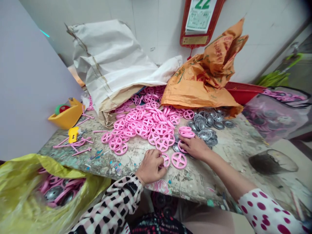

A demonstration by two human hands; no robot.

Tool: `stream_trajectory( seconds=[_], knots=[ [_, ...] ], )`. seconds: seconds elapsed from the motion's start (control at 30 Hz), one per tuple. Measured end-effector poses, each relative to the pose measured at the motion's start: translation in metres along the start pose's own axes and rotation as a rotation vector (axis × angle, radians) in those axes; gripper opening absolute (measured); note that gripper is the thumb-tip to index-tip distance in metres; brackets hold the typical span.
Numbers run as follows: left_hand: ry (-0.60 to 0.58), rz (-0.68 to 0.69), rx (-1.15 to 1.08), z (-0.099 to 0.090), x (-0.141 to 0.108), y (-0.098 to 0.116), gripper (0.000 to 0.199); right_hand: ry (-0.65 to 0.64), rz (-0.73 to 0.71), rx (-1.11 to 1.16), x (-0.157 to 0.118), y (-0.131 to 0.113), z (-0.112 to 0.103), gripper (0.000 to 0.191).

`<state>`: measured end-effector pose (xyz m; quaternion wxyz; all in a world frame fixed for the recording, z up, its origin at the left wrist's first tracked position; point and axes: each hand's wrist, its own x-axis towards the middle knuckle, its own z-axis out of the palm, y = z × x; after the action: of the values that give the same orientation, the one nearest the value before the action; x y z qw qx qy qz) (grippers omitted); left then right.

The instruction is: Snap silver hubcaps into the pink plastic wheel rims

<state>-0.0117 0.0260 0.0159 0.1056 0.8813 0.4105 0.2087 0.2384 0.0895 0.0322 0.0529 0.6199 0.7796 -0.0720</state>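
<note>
My left hand (151,165) is curled at the table's front, its fingers closed on the edge of a pink four-spoked plastic wheel (166,160). Just to the right, another pink wheel (179,160) lies flat. My right hand (195,147) reaches in from the right with fingers bent over a pink wheel (181,147), partly hidden by them. A small stack of pink wheels (186,132) touches its far side. Behind it lie grey wheel covers (205,134). A large heap of pink wheels (147,123) spreads beyond my left hand.
A white sack (114,55) and an orange sack (200,83) lie at the back. Left are a yellow scoop-shaped holder (67,115) and pink rods (81,151). A yellow bag (17,182) holds assembled wheels. At right are a dark cup (273,161) and a clear bag (275,117).
</note>
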Motion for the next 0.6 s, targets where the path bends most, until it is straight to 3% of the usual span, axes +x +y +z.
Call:
stream_trajectory(
  seconds=[0.17,0.33,0.6],
  knots=[
    [0.008,0.023,-0.001,0.002,0.0,-0.002,0.018,0.039,-0.031,0.003,-0.022,0.004,-0.004,0.053],
    [0.015,0.065,0.008,0.004,-0.001,-0.003,0.017,0.066,-0.126,0.148,-0.04,0.012,-0.01,0.046],
    [0.02,0.105,0.046,0.004,-0.001,-0.001,0.018,0.2,-0.131,0.218,-0.058,0.013,-0.008,0.038]
  ],
)
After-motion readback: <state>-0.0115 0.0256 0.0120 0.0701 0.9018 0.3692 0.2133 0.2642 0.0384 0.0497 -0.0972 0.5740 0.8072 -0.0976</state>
